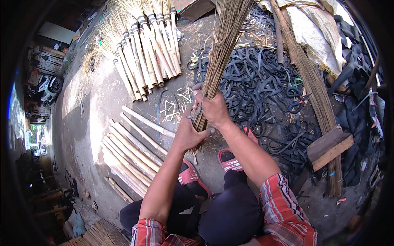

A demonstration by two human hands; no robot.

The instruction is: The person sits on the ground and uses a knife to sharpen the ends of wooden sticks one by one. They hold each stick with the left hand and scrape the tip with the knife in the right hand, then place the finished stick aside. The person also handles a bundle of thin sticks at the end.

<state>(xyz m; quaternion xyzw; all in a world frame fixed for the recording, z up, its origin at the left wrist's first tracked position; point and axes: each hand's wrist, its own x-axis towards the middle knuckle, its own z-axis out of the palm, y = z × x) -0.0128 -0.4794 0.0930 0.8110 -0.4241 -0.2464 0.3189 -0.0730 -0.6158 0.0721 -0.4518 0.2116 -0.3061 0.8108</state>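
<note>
A long bundle of thin brown broom bristles [227,39] stands tilted in front of me, its lower end between my feet and its upper end reaching past the top of the picture. My right hand [213,108] is wrapped round the bundle at about its middle. Lower down, my left hand [189,133] grips the same bundle, with the thumb laid across its front. A thin dark strip [196,112] shows between the two hands at the bundle's side; whether it goes all the way round is hidden.
Finished brooms with pale handles [154,61] lie at the far left. Loose bamboo sticks [131,151] lie left of my legs. Black rubber strips [258,82] heap to the right. Beyond them, a wooden block [330,147] rests on another bristle bundle [314,88], near white sacking [314,33].
</note>
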